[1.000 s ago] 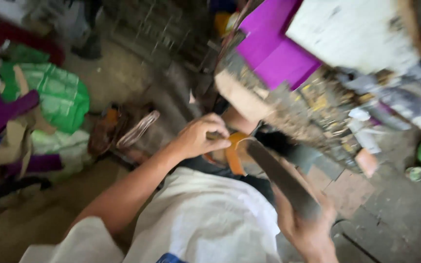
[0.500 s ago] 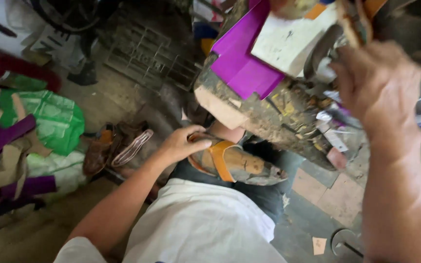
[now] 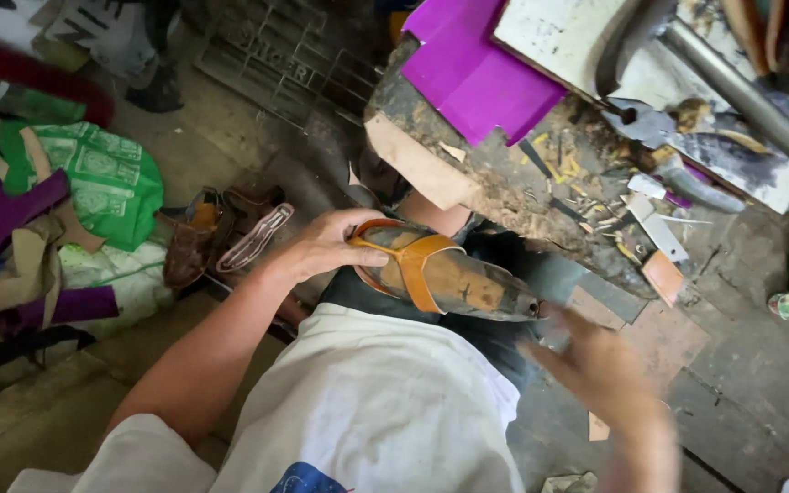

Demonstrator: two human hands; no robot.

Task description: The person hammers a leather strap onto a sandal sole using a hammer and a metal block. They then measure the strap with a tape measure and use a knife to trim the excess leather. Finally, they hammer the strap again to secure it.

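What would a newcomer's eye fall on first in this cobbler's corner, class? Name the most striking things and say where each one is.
At the centre, the left hand grips the heel end of a worn sandal with an orange strap, resting on the person's lap. Above it, a bright purple sheet lies on the cluttered, dirty workbench. The right hand is blurred at lower right, near the sandal's toe, and a green bag lies on the floor at left.
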